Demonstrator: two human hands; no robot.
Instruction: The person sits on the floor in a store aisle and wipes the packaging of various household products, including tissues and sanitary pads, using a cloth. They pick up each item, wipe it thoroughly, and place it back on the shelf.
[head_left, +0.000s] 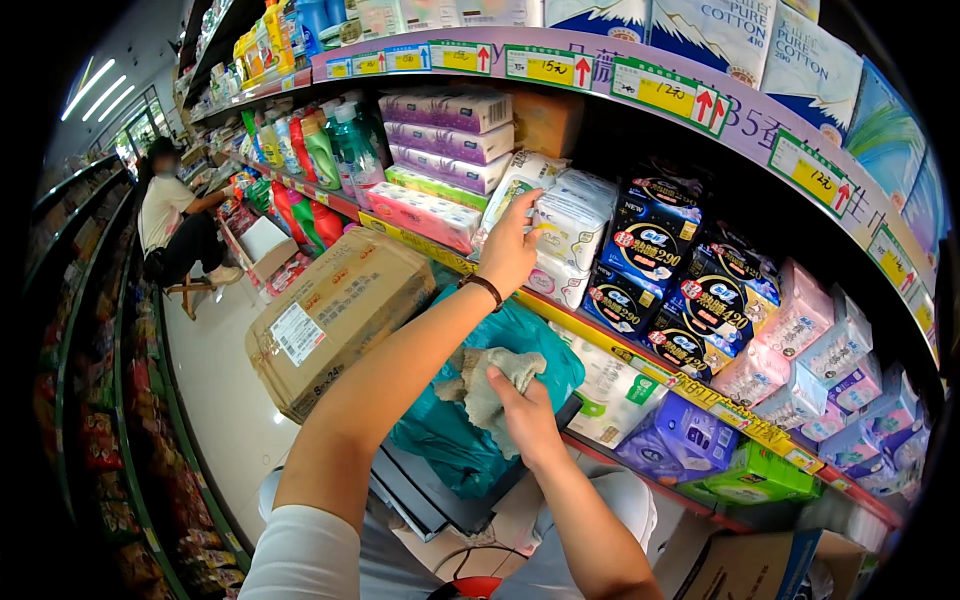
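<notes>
My left hand (510,245), with a dark bracelet at the wrist, reaches up to the middle shelf. Its fingers and thumb are at the left edge of a white soft pack (577,208) and close on it. Beside it leans another white pack (525,180). Lower down, in front of my lap, my right hand (526,408) grips a crumpled greyish rag (492,385). Under the rag lies a teal plastic bag (440,440), on top of a dark flat-sided object (425,500) whose kind I cannot make out.
A taped cardboard carton (340,310) stands left of my arm. Black packs (655,235) and pink packs (795,310) fill the shelf rightward. Purple tissue packs (450,130) and bottles (320,150) sit leftward. A person (170,215) sits on a low stool down the aisle. An opened carton (770,565) is lower right.
</notes>
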